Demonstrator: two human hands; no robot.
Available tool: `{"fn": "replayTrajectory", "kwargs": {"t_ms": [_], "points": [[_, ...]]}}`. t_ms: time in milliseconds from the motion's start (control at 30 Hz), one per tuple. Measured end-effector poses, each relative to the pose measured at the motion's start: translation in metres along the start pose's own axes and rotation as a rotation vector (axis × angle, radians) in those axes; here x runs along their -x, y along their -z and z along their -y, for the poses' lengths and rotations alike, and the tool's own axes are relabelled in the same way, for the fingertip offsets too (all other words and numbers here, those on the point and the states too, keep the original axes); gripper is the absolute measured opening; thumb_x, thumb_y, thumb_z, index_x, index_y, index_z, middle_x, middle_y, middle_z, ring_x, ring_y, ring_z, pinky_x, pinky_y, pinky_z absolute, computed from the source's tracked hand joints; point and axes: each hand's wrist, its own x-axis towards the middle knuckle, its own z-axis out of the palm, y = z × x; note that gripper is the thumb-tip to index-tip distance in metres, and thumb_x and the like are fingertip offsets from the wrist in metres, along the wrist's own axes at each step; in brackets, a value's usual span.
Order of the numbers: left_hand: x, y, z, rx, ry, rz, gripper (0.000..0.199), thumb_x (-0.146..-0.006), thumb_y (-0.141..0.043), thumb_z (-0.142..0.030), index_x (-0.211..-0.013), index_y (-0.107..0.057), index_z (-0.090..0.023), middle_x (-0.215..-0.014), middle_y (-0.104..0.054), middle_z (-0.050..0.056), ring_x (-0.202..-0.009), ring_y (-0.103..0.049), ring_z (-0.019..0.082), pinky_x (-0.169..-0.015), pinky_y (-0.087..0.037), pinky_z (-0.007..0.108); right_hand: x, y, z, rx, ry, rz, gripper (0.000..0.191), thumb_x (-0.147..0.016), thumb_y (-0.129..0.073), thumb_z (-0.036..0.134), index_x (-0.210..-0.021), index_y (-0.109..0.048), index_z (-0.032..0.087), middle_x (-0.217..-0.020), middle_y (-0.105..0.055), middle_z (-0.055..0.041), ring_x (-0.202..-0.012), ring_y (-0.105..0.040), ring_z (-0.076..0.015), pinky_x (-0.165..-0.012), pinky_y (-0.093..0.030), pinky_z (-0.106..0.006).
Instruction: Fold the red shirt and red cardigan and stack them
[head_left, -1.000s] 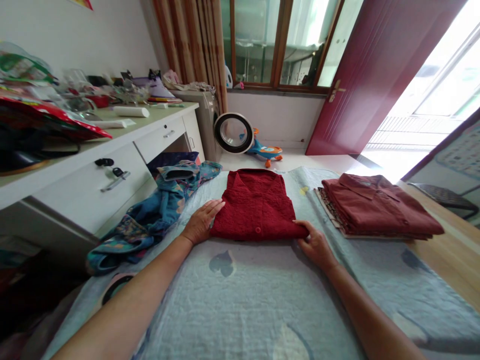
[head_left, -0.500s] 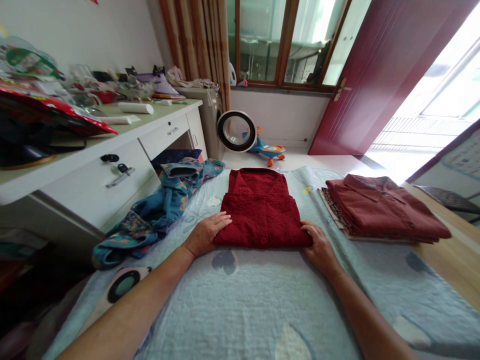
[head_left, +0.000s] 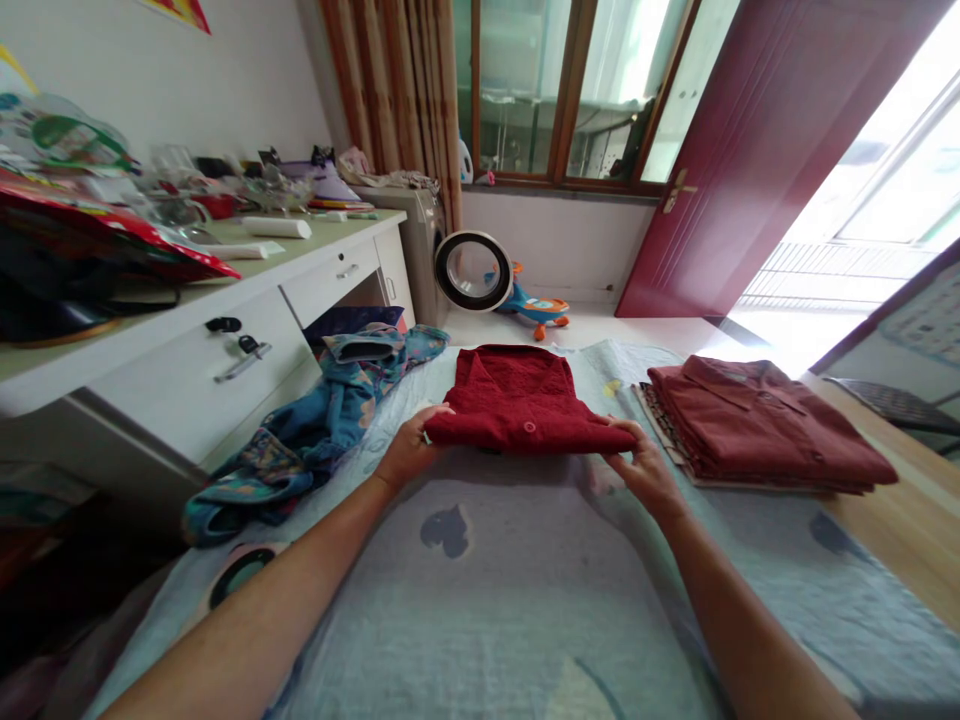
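Observation:
A folded dark red buttoned shirt (head_left: 517, 400) lies in the middle of the bed, its near edge raised off the cover. My left hand (head_left: 417, 442) grips its near left corner, thumb on top and the other fingers partly hidden under the cloth. At the near right corner, my right hand (head_left: 637, 462) pinches the fabric the same way. One round button shows near the lifted edge. To the right sits a stack of folded clothes (head_left: 765, 420) with a brownish-red collared shirt on top.
A light blue patterned bedcover (head_left: 480, 600) spreads beneath everything. Crumpled blue floral clothing (head_left: 315, 420) lies along the left edge, beside a white desk (head_left: 165, 400) crowded with items. Beyond are a washing machine with its round door (head_left: 474, 271) open and a blue-orange ride-on toy (head_left: 541, 308).
Both hands have lifted the near edge of the red shirt up and away from me. Earlier it lay flat with my hands at its sides. The view has tilted slightly.

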Motion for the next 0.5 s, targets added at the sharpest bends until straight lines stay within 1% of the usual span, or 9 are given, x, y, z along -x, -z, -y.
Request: {"fn": "replayTrajectory", "kwargs": {"t_ms": [100,167,267,333,500], "points": [[-0.026,-0.005,0.003,0.117,0.112,-0.073,0.035,-0.078,-0.062,-0.042,-0.102,-0.066,-0.016,-0.100,-0.072,0.006,-0.097,-0.066,0.026,-0.093,-0.052,0.042,-0.030,-0.002,0.000,-0.081,-0.040,-0.062,0.028,-0.079,-0.065,0.041,-0.100,-0.060,0.023,-0.101,-0.069,-0.0049,-0.101,-0.062,-0.0259,-0.098,-0.044,-0.044],[-0.044,-0.009,0.007,0.186,0.151,-0.129,0.040,-0.077,-0.062,-0.045,-0.102,-0.066,-0.014,-0.097,-0.072,0.007,-0.091,-0.067,0.026,-0.088,-0.053,0.041,-0.050,-0.006,-0.001,-0.163,-0.059,-0.105,0.030,-0.078,-0.065,0.043,-0.099,-0.061,0.022,-0.094,-0.069,-0.0035,-0.093,-0.062,-0.0244,-0.092,-0.047,-0.042],[-0.073,-0.014,0.012,0.259,0.160,-0.199,0.045,-0.081,-0.059,-0.048,-0.109,-0.065,-0.013,-0.103,-0.071,0.008,-0.096,-0.067,0.025,-0.088,-0.054,0.039,-0.081,-0.016,0.000,-0.308,-0.089,-0.156,0.035,-0.077,-0.066,0.044,-0.102,-0.062,0.021,-0.094,-0.069,-0.0035,-0.090,-0.062,-0.0229,-0.089,-0.049,-0.039],[-0.091,-0.017,0.013,0.238,0.159,-0.227,0.044,-0.084,-0.056,-0.049,-0.109,-0.065,-0.014,-0.104,-0.071,0.008,-0.098,-0.065,0.025,-0.088,-0.053,0.037,-0.100,-0.021,0.001,-0.363,-0.122,-0.184,0.040,-0.075,-0.066,0.046,-0.105,-0.062,0.020,-0.095,-0.069,-0.0035,-0.089,-0.063,-0.0224,-0.087,-0.049,-0.038],[-0.136,-0.023,0.019,0.136,0.198,-0.290,0.043,-0.088,-0.051,-0.051,-0.103,-0.067,-0.015,-0.102,-0.072,0.008,-0.097,-0.065,0.026,-0.089,-0.051,0.038,-0.145,-0.031,-0.006,-0.328,-0.224,-0.222,0.047,-0.074,-0.064,0.055,-0.107,-0.063,0.021,-0.095,-0.070,-0.0030,-0.092,-0.064,-0.0223,-0.084,-0.051,-0.035]]}}
